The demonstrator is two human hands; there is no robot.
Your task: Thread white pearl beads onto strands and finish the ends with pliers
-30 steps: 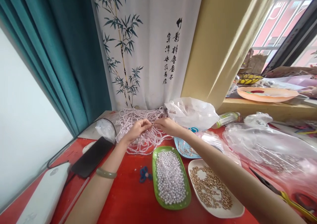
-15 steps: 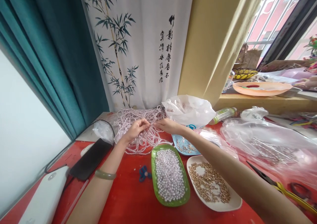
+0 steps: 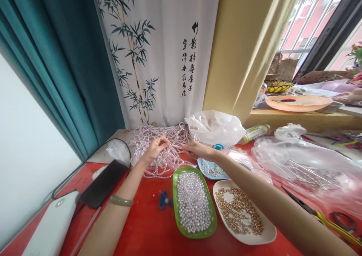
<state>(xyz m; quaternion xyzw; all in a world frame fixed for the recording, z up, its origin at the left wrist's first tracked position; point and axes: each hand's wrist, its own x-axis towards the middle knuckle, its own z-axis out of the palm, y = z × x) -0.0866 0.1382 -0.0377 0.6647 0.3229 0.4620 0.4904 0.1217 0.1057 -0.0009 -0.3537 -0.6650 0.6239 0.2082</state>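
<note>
Over a heap of pale pink pearl-bead strings [image 3: 161, 165] on the far part of the table, both of my hands are raised close together. My left hand [image 3: 156, 149], a green bangle on its wrist, is pinched shut with thumb against forefinger. My right hand [image 3: 196, 149] pinches as well, a short gap to the right. A pale bead string seems to run between the fingertips; the beads behind make its ends hard to see. Nearer me, a green tray [image 3: 175, 210] holds loose pearl beads. Beside it, a cream tray [image 3: 268, 236] holds gold beads.
A blue tray [image 3: 207, 175] with small metal pieces lies partly behind my right forearm. Plastic bags [image 3: 215, 126] stand at the back. Yellow-handled pliers [image 3: 322, 216] lie right. A black phone [image 3: 103, 184], a white power bank-like block [image 3: 53, 222] and a blue flower-shaped piece [image 3: 163, 200] lie left.
My right hand has moved slightly right and down, widening the gap to my left hand. My left hand stays nearly in place, still pinching. The view has shifted slightly.
</note>
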